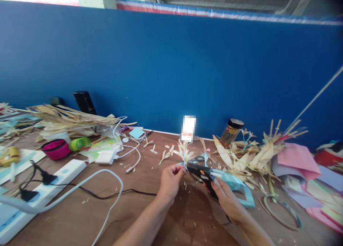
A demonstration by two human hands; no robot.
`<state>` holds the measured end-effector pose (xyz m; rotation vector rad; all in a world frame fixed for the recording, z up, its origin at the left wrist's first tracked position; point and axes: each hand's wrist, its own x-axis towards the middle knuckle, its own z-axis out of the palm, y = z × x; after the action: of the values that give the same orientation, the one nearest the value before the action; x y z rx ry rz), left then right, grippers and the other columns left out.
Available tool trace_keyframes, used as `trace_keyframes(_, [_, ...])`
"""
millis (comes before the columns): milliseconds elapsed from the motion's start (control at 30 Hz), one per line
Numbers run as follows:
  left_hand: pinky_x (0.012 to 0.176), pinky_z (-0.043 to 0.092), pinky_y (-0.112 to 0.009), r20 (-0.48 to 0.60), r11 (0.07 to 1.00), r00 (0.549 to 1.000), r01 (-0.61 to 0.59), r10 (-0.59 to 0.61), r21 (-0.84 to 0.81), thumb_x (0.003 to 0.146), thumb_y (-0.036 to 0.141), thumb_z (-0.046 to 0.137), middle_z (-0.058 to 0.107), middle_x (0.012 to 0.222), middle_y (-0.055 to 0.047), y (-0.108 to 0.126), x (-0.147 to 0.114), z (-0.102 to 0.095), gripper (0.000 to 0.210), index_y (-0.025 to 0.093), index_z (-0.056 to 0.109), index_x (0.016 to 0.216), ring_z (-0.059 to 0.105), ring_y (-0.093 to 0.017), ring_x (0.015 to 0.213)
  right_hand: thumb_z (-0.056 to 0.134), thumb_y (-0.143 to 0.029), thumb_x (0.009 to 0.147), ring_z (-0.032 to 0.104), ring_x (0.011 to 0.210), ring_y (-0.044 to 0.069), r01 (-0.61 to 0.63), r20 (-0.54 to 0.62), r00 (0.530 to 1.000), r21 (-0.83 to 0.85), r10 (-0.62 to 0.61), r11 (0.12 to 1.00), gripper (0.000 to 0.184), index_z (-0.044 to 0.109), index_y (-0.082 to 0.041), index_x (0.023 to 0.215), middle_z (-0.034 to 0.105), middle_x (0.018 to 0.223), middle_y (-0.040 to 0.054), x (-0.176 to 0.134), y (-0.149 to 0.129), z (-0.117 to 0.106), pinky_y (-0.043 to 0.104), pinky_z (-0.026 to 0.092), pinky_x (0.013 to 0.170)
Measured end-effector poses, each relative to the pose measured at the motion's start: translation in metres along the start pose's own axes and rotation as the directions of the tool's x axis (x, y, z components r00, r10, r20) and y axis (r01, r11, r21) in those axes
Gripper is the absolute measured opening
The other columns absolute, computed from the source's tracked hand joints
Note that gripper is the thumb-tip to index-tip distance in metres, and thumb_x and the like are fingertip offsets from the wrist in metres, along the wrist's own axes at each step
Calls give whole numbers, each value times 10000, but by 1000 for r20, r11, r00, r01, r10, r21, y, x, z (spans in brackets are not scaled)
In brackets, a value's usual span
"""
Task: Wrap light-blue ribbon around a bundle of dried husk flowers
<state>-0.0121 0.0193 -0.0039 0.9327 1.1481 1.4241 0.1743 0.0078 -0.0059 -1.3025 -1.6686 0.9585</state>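
Observation:
My right hand [222, 193] is wrapped round the grip of a black glue gun [199, 171], whose nozzle points left. A white glue stick [216, 173] pokes out of its rear. With pinched fingers my left hand [172, 178] holds the thin stem of a pale dried-husk flower [185, 153] upright. The gun's tip is close to the stem just below the petals; whether they touch I cannot tell. Light blue paper strips [245, 190] lie behind and right of the gun.
A white power strip [66, 171] with black plugs lies left, its cables crossing the brown table. Dried husks [249, 156] and coloured paper [297, 162] are piled right. A jar [232, 132] and a pixelated white object [188, 128] stand by the blue partition [171, 67]. Husk scraps [166, 155] litter the middle.

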Motion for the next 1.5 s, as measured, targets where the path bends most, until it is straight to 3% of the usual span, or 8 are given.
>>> trace_keyframes(800, [497,319,-192,-19,1000,1000,7,-7,3,613,346,641,596,563,-3,1,0,1,232,119,654,654,474,-99,527,408,-500,794,553,808,212,-15,-33,999,-47,14,999,417,625,-169,924,648,854,54,0,-2,0,308,440,757])
trace_keyframes(1033, [495,300,-191,-14,1000,1000,6,-6,17,634,287,623,559,539,8,4,0,0,173,114,625,621,432,-87,515,389,-530,794,562,762,207,-85,-60,994,86,90,993,446,618,-162,899,642,824,72,-2,1,1,315,449,723])
trace_keyframes(1233, [517,317,-196,-9,1000,1000,11,-11,-3,624,283,633,564,544,11,3,0,1,169,114,628,624,443,-87,518,395,-520,802,582,778,202,-138,68,990,207,126,969,421,614,-174,901,647,875,80,-4,0,1,316,452,741])
trace_keyframes(1500, [483,295,-187,-14,1000,1000,3,-3,12,621,325,640,553,529,19,-2,0,1,207,118,639,638,434,-78,490,440,-527,774,562,773,194,-75,-29,996,168,81,983,395,620,-182,840,648,804,45,1,10,4,292,430,729])
